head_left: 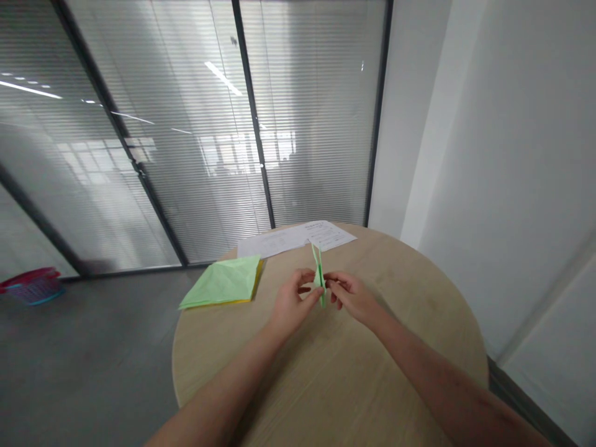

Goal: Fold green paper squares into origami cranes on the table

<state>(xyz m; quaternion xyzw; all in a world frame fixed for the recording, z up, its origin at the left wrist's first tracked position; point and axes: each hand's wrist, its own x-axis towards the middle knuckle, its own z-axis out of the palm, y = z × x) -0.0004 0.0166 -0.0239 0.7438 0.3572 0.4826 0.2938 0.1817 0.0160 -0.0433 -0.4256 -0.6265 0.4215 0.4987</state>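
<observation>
A small piece of folded green paper [319,273] is held upright above the round table, seen nearly edge-on, with two thin points sticking up at its top. My left hand [298,298] pinches it from the left, thumb near its lower part and fingers behind. From the right, my right hand [349,295] has its bent fingertips pressed together at the paper's edge. The fingers partly hide the middle of the folded paper, so its full shape cannot be made out.
Green sheets [228,280] with a yellow one beneath lie at the left edge of the round wooden table [410,285]. White printed papers [279,241] lie at the far edge. A red and blue basket [35,285] stands on the floor by the glass partition [316,124].
</observation>
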